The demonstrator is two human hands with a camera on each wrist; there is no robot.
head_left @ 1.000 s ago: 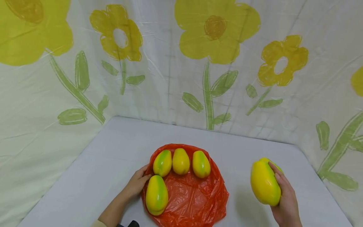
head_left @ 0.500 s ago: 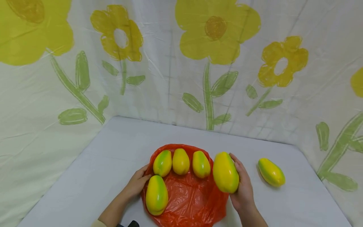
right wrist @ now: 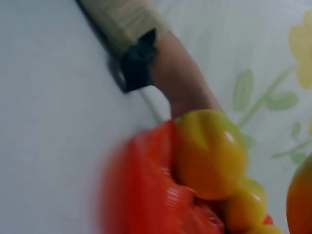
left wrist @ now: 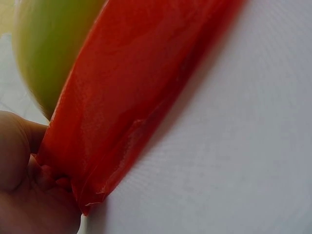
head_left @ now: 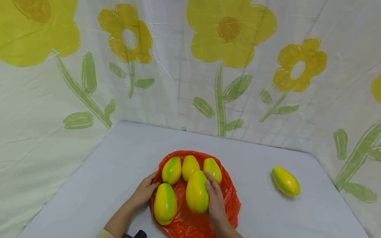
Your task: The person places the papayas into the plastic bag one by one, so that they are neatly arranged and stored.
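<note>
A red plastic bag (head_left: 190, 228) sits on the table, spread wide with its rim rolled into a ring. My left hand (head_left: 146, 189) pinches its left rim; in the left wrist view the thumb and curled fingers (left wrist: 41, 187) clasp the red film. Inside, a papaya (head_left: 165, 203) lies near that hand, and a back row holds a left papaya (head_left: 171, 171), a middle papaya (head_left: 190, 165) and a right papaya (head_left: 213, 169). Over the bag's middle, my right hand (head_left: 215, 200) grips another yellow-green papaya (head_left: 197, 191) from its right side, partly covering the back row.
One more papaya (head_left: 286, 181) lies on the white table (head_left: 262, 218) to the right of the bag. Behind the table hangs a white cloth (head_left: 166, 109) printed with yellow flowers. A dark object (head_left: 139, 234) pokes in at the bottom edge, beside the left forearm.
My right hand has carried its papaya leftward from the table's right side to above the bag, uncovering the papaya on the table. My left hand stays at the rim.
</note>
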